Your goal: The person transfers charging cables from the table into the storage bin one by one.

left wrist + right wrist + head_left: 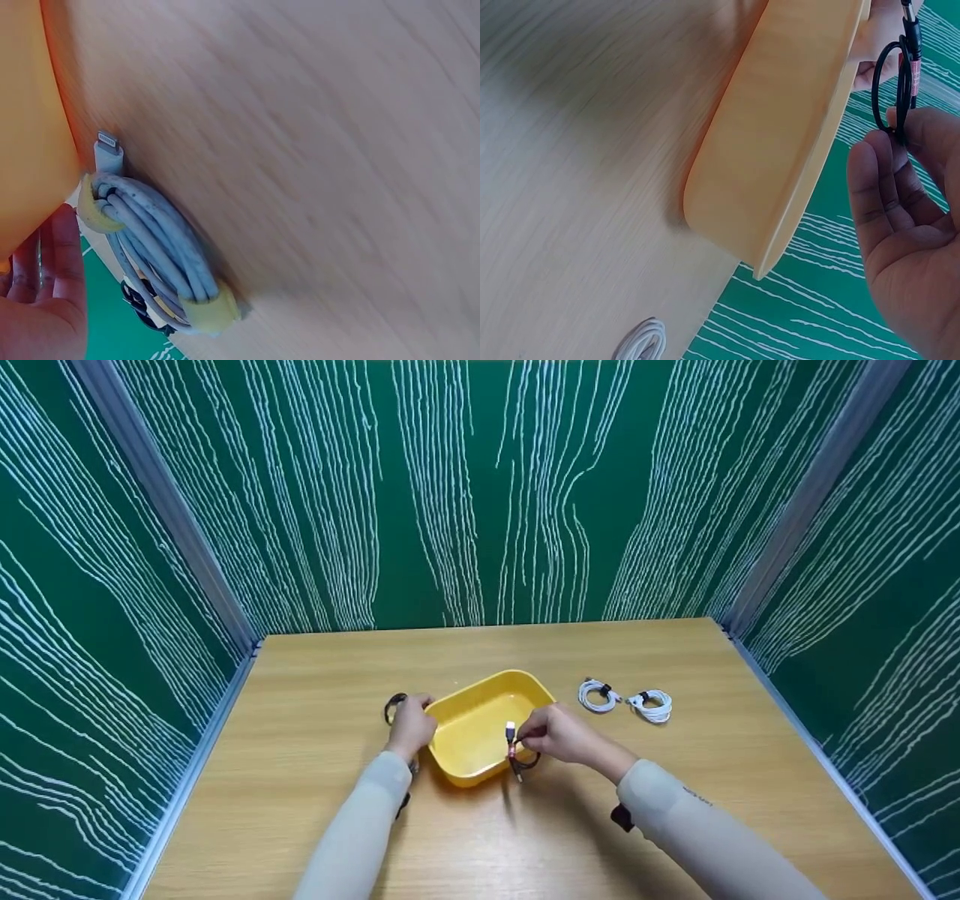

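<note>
A yellow plastic tub (491, 697) sits at an angle on the wooden table, its floor bare in the head view. At its left end my left hand (412, 727) grips the rim; in the left wrist view the fingers (67, 255) lie against the outer wall. Over the tub's near right edge my right hand (562, 733) pinches a small coiled black cable (904, 90) with a red band and a USB plug (510, 730) pointing up. Beside the tub, below my left wrist, lies a grey-white coiled cable (161, 232) with yellow ties and a Lightning plug (109, 150).
Two white coiled cables, one on the left (598, 695) and one on the right (651, 706), lie to the right of the tub. A black coil (393, 706) lies just past my left hand. Green walls with white lines (420, 495) enclose the table's back and sides.
</note>
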### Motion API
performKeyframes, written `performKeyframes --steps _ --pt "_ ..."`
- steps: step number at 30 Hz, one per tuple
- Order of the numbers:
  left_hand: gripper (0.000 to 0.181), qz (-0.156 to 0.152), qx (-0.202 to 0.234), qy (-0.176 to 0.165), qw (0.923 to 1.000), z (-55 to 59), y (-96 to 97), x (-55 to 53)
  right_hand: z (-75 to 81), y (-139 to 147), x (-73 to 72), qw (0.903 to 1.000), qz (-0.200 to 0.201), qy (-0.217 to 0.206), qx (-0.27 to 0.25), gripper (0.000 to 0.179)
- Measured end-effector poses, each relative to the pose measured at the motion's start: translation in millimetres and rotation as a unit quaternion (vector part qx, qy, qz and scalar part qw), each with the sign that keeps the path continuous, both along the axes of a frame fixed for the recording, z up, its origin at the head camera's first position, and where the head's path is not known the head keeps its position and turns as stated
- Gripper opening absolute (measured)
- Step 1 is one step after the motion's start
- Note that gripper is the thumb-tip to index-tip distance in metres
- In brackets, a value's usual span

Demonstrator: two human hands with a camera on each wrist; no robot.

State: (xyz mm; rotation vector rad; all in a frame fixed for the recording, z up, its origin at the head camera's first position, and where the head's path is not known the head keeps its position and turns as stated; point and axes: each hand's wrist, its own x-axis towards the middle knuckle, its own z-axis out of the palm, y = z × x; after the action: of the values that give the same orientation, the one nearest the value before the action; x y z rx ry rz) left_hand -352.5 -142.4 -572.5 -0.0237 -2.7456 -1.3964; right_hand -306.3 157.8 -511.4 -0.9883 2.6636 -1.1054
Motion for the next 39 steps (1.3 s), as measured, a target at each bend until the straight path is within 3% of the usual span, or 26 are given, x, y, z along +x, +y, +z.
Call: performKeyframes --steps 5,12,20,29,33,34,39 --pt "0.041 -0.009 0.017 -0.003 0.9998 0.8 0.9 -0.2 -1.4 -6.5 0.4 0.9999 -0.006 0.004 -0.01 0.011" --pt "0.044 -0.014 0.005 0.009 0.9999 -1.0 -0.4 -1.2 -5.9 -14.0 -1.4 0.9995 -0.014 -0.003 -0.027 0.013" --pt "0.054 -0.021 0.001 0.009 0.9997 -1.1 -0.2 -0.1 -7.3 -19.5 -2.5 0.9993 -0.021 0.022 -0.023 0.013" --pt "0.056 -0.024 -0.005 0.008 0.9997 1.2 0.0 0.8 -6.3 -22.2 -3.9 0.9988 -0.025 0.023 -0.035 0.013" --pt "0.055 -0.032 -0.007 0.028 0.9991 1.2 -1.2 0.7 -6.4 -23.2 -4.4 0.9986 -0.021 0.031 -0.038 0.011" --pt "0.054 -0.042 -0.002 0.044 0.9981 -8.5 -5.6 -5.5 -6.5 -23.5 -4.4 0.9985 -0.021 0.03 -0.04 0.011" --pt "0.051 -0.045 0.018 0.057 0.9972 -10.7 -5.7 -7.3 -6.4 -24.4 -5.8 0.9985 -0.019 0.039 -0.034 0.012"
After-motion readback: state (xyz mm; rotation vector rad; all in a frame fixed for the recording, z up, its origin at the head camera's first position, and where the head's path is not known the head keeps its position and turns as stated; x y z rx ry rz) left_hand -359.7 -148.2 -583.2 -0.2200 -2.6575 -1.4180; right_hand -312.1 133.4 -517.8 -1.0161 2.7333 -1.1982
